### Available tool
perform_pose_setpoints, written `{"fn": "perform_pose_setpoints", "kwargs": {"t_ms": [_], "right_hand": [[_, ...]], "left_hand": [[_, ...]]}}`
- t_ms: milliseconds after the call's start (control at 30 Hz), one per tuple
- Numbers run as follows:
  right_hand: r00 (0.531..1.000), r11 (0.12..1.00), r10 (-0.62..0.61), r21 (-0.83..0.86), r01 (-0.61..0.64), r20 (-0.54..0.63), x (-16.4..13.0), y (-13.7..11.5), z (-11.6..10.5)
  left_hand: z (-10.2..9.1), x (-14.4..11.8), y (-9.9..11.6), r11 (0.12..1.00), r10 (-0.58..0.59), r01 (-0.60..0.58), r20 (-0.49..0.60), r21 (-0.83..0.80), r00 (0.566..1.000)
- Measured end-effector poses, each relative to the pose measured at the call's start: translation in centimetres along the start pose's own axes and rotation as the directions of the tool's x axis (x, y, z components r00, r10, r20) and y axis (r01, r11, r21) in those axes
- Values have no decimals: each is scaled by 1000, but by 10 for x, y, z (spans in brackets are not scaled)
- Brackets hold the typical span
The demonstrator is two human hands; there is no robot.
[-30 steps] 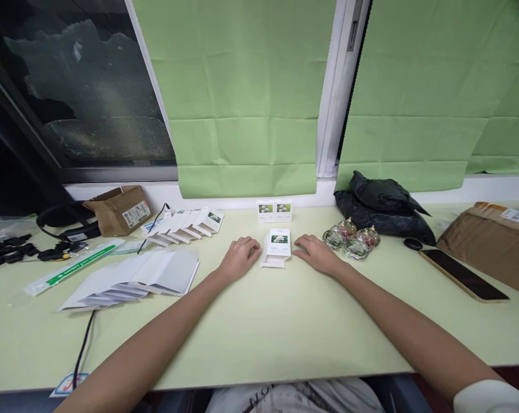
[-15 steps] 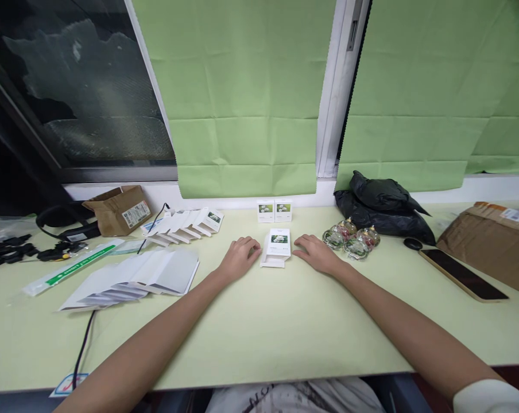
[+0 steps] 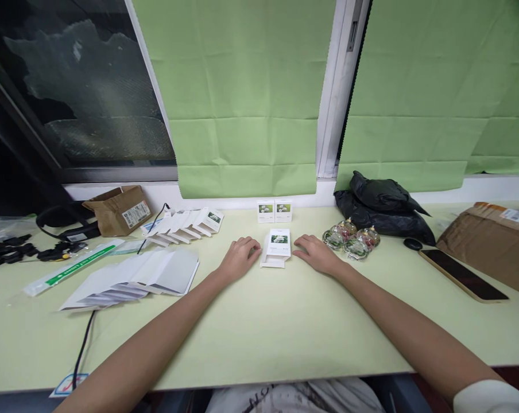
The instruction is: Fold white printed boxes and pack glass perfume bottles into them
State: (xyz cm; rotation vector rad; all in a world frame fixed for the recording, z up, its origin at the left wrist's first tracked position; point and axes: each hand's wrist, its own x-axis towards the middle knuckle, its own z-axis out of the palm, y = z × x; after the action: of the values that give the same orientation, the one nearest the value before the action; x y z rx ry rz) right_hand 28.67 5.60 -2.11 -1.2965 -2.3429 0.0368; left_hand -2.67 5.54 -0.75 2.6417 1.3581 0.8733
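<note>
A small white carton [image 3: 279, 248] with a flower picture lies on the table, its near end open with a flap out. My left hand [image 3: 241, 257] rests on the tabletop just left of it, fingers loosely curved and holding nothing. To the carton's right lies my right hand [image 3: 315, 253], also resting, its fingers apart and holding nothing. Neither hand appears to touch the carton. Behind it, two small white boxes [image 3: 266, 211] with flower pictures stand side by side. Several clear-wrapped round ornaments [image 3: 357, 243] lie beyond my right hand.
At left are a row of folded white cartons [image 3: 186, 225], a fan of flat white card pieces [image 3: 134, 276], a brown box [image 3: 119, 212] and a black cable [image 3: 85, 344]. On the right sit black plastic bags [image 3: 384, 209], a phone [image 3: 464, 275], a mouse [image 3: 413, 244] and a brown parcel [image 3: 490, 246].
</note>
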Motion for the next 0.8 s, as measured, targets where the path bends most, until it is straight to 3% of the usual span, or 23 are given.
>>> {"fn": "perform_pose_setpoints", "kwargs": {"t_ms": [300,433,633,800], "right_hand": [[1000,1000,-3,-5,3,-2,0,-2,0],[997,998,65,0,-65,-49,2,-8,0],[977,976,188,127,-175,-98,5,-22,-1],[978,949,189,270,-161,-83,4,-29,0]], "left_hand": [[-1,0,1,1000,3,-3,12,-16,1000],[-1,1,4,998,-15,16,7,-61,1000],[1,1,11,988,-43,47,34,-148,999],[1,-2,11,994,28,-18,88,-106,996]]}}
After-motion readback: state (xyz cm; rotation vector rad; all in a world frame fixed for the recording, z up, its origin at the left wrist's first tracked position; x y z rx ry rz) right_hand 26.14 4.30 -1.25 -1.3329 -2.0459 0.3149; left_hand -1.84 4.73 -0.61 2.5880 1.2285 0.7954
